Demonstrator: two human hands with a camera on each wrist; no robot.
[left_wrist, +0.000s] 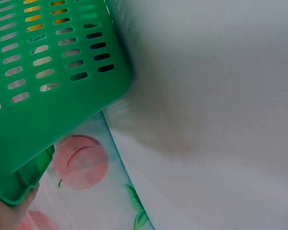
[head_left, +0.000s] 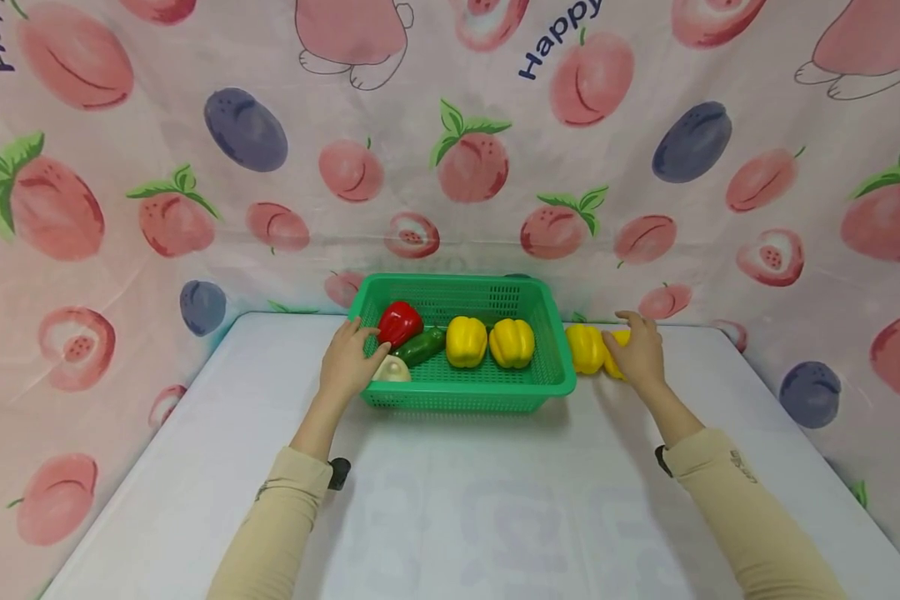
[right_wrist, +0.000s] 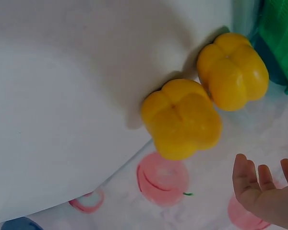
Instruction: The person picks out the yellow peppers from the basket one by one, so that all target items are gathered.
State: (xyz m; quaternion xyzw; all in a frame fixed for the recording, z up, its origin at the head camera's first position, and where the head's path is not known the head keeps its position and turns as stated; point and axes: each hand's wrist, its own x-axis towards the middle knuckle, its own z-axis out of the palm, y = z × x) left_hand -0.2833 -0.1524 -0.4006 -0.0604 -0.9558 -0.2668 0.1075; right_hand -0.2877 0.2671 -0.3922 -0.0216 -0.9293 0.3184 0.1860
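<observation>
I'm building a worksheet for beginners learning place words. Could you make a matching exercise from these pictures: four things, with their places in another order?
Things
1. Red pepper
2. Left hand
3. Right hand
4. Green basket

Places
A. By the yellow peppers outside the basket
B. Standing on the white table
C. Lying inside the basket
D. At the basket's left end

Right pairs: 1-C, 2-D, 3-A, 4-B.
</observation>
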